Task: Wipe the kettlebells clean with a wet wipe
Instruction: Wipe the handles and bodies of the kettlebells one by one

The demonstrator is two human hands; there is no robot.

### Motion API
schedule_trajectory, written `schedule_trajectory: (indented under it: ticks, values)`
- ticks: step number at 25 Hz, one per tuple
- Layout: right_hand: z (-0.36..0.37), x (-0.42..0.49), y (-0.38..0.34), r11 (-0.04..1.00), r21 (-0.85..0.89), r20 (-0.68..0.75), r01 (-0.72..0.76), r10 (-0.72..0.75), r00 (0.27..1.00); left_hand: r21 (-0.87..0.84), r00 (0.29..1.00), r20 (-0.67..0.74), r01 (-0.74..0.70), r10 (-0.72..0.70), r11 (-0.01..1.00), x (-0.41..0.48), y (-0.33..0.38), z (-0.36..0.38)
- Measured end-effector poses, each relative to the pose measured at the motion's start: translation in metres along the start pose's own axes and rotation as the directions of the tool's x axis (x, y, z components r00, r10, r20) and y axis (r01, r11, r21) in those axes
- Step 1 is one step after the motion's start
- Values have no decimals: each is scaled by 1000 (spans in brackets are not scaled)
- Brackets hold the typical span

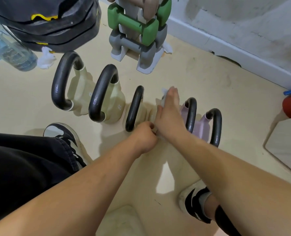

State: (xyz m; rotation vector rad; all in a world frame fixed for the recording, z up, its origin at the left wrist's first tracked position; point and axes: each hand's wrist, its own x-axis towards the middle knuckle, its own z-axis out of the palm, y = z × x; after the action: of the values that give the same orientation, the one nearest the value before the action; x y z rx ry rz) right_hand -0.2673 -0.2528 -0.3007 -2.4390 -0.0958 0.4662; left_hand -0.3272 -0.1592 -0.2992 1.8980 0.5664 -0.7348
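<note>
While right hand (170,116) presses wipe (164,99) flat-fingered on cream kettlebell (146,111) (black handle (134,108)), left hand (145,137) grip unclear.

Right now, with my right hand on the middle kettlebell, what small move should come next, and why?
Probably slide the right hand and wet wipe round the body of the middle cream kettlebell: the hand presses the wipe against its right side, while the left hand sits by the black handle.

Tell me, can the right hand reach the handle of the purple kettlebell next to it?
Probably yes. The right hand presses the wet wipe on the third cream kettlebell, directly beside that purple kettlebell. Its black handle stands upright and uncovered, with nothing in between.
</note>
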Motion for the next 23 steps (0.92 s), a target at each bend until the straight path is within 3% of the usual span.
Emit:
schedule_trajectory:
  ticks: [3,5,9,12,15,17,18,20,23]
  values:
    - [7,-38,-3,985,79,-6,-154,155,988,91,998,31,-50,47,995,-12,1,-2]
    - [-12,-45,-4,962,207,-25,-178,187,982,135,999,16,-30,28,990,-15,2,-4]
    - [-76,-56,-10,814,538,-156,-219,352,923,165,999,1,32,-33,986,-20,24,-5]
    - [-116,-52,-5,882,445,-368,-157,340,865,322,1000,4,8,-9,947,-32,51,-2]
    - [-135,-46,9,978,183,-481,-102,180,858,213,990,72,-135,123,968,-37,75,12]
    - [-123,-47,15,992,-63,-401,-110,75,913,130,982,64,-183,176,974,-36,84,21]
    - [-108,-49,21,992,-94,-301,-89,57,952,130,980,52,-196,191,972,-33,82,23]
    - [-71,-53,37,998,58,-40,-37,39,998,203,982,64,-188,179,961,-27,76,24]
    - [-32,-46,74,996,22,64,83,-85,994,267,992,113,-81,52,960,-23,73,23]
